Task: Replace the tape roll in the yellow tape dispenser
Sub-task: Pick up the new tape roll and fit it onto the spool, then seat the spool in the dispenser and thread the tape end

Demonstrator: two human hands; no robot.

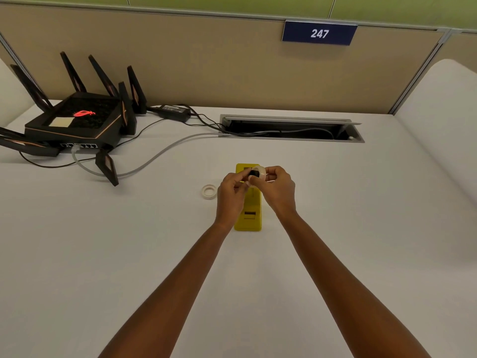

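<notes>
White tabletop [335, 228] in a partitioned cubicle: both hands raised over the yellow dispenser [248, 218].

Left hand [231, 196] is closed, its fingertips pinching a black hub [254, 173] seated in the centre of a clear tape roll [259, 172]; right hand [277, 188] is closed on the roll's outer rim, fingers curled over it. Roll and hub are held in the air above the far end of the dispenser, apart from it. Dispenser stands on the tabletop directly under the hands, partly hidden by them. A second, white roll [209, 191] lies flat on the tabletop just left of the left hand. Further out: black router [77, 120] at far left, cables [160, 156] running to an open cable tray [291, 130], and a sign reading 247 [319, 33] on the partition.
</notes>
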